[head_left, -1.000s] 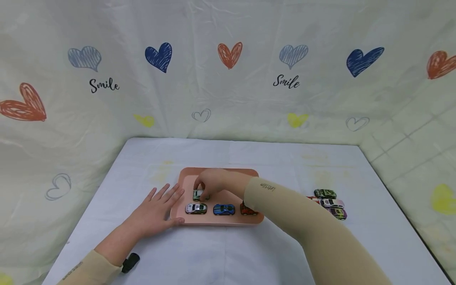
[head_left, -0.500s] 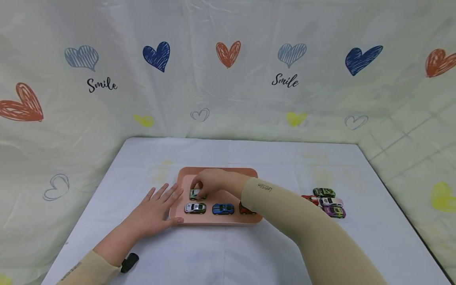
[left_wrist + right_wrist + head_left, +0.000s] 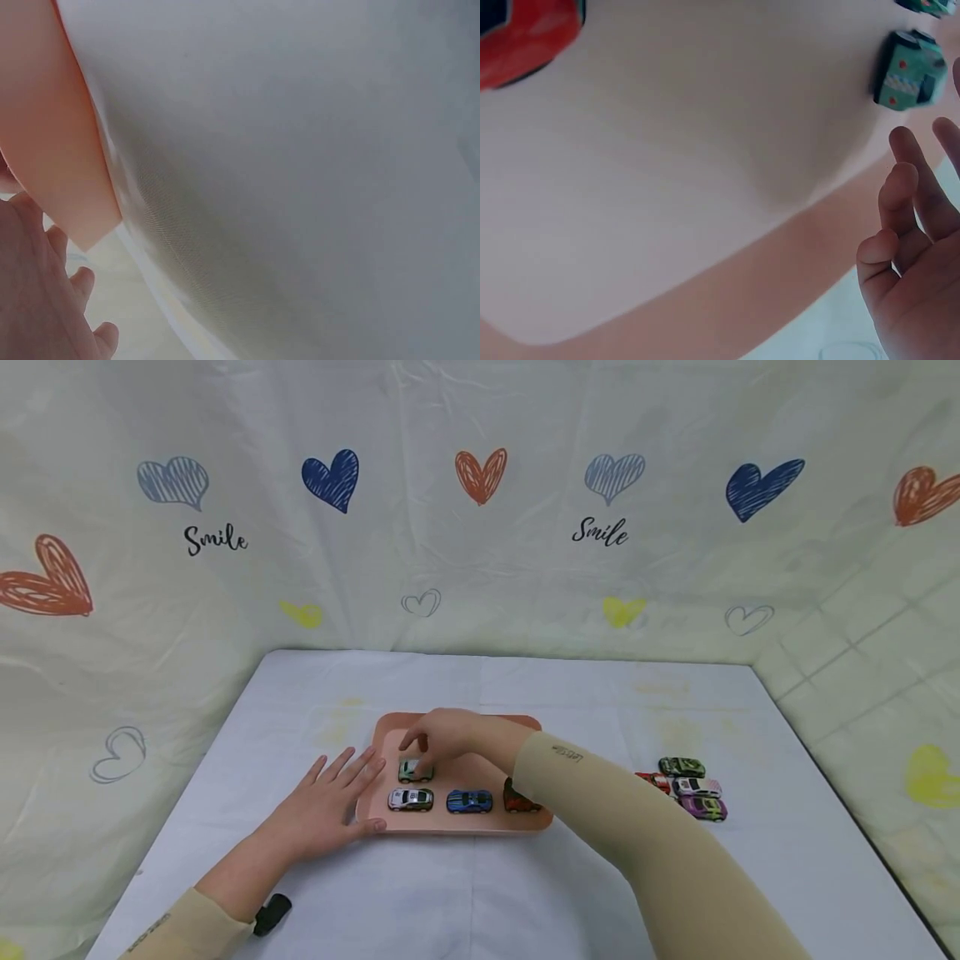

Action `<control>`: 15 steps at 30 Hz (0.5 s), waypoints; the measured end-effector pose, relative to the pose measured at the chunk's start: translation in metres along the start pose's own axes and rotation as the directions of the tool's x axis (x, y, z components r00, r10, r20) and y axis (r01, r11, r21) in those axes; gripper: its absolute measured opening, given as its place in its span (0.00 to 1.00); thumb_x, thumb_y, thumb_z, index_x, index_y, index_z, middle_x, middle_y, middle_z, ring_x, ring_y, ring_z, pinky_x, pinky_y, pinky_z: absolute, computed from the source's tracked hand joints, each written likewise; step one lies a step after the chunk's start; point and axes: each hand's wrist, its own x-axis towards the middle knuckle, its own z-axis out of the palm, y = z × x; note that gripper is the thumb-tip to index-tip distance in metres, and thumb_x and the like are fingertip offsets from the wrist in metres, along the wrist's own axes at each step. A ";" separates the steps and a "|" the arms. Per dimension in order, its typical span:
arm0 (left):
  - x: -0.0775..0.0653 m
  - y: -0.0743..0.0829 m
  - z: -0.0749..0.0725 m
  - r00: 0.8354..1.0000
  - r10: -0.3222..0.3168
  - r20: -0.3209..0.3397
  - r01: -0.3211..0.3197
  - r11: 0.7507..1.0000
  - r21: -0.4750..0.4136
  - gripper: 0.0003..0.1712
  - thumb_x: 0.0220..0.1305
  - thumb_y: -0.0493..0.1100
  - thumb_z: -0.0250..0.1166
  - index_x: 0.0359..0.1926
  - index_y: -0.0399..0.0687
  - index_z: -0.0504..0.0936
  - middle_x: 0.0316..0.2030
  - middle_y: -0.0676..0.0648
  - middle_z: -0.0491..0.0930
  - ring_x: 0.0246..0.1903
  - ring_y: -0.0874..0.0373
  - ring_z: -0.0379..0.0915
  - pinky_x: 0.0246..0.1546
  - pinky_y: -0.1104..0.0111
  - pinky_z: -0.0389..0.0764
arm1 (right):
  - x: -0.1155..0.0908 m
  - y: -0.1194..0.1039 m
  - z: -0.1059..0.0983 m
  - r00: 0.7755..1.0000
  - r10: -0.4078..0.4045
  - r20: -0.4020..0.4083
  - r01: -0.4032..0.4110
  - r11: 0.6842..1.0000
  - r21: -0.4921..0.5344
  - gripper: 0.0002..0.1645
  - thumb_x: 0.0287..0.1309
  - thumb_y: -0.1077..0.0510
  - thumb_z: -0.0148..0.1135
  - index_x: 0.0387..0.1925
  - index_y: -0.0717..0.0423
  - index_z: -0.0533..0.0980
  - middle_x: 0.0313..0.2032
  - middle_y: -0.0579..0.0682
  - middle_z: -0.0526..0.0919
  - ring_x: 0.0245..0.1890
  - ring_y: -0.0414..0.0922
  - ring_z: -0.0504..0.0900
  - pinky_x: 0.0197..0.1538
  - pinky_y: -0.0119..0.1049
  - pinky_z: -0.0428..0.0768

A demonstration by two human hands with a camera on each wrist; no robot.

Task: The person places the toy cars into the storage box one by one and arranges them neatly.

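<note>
Found a black gadget (image 3: 272,914) at the left wrist, partly hidden by the left sleeve (image 3: 197,925); could not identify it. Recorded left hand (image 3: 328,807) fingers spread, gripping nothing, fingertips and thumb at the near end of the tray (image 3: 450,828); judged so placed to steady it. Located the pale green car (image 3: 409,772) inside the tray below the right hand (image 3: 444,735), with the silver car (image 3: 410,800) just in front. Found right hand fingers loosely bent, gripping nothing; could not confirm thumb contact.

Noted the blue car (image 3: 469,802), then the red car (image 3: 517,800) partly behind the right sleeve (image 3: 622,810); judged lined up for even spacing. Counted four more cars (image 3: 697,787) well right of both hands on the table (image 3: 585,689), bunched, probably for right-arm reach.

Read "Smile" twice on the backdrop (image 3: 517,568) beyond the hands, seemingly "LetsSlim" on the right sleeve. Could not read left sleeve lettering or any car brand.
</note>
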 end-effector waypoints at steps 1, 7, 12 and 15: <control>0.000 0.000 0.000 1.000 -0.001 0.002 0.001 1.000 0.002 0.52 0.61 0.76 0.55 0.78 0.57 0.55 0.77 0.51 0.51 0.76 0.44 0.43 0.73 0.42 0.44 | -0.001 0.001 -0.001 1.000 0.006 -0.002 -0.006 1.000 0.006 0.31 0.56 0.40 0.71 0.61 0.34 0.77 0.42 0.38 0.81 0.43 0.37 0.77 0.49 0.34 0.79; -0.001 0.000 0.001 1.000 -0.001 -0.002 0.001 1.000 -0.001 0.53 0.60 0.77 0.54 0.78 0.57 0.55 0.77 0.51 0.51 0.76 0.44 0.42 0.73 0.43 0.43 | -0.011 0.006 -0.009 0.999 -0.024 -0.026 0.025 0.998 0.050 0.30 0.57 0.42 0.71 0.61 0.37 0.78 0.44 0.40 0.82 0.46 0.38 0.76 0.52 0.36 0.78; -0.001 0.000 0.000 1.000 -0.002 -0.003 0.002 1.000 -0.012 0.53 0.60 0.77 0.54 0.78 0.56 0.56 0.77 0.50 0.52 0.76 0.44 0.42 0.73 0.43 0.43 | -0.024 0.009 -0.018 0.998 -0.051 -0.037 0.054 0.995 0.084 0.29 0.59 0.45 0.70 0.62 0.43 0.78 0.47 0.45 0.83 0.48 0.42 0.76 0.53 0.38 0.77; -0.001 0.000 -0.001 1.000 -0.006 0.005 0.006 1.000 -0.003 0.53 0.60 0.78 0.53 0.78 0.56 0.55 0.77 0.50 0.51 0.76 0.44 0.42 0.73 0.43 0.43 | -0.031 0.013 -0.021 0.997 -0.054 -0.056 0.059 0.993 0.101 0.28 0.60 0.46 0.69 0.62 0.43 0.78 0.48 0.47 0.83 0.49 0.44 0.76 0.53 0.39 0.78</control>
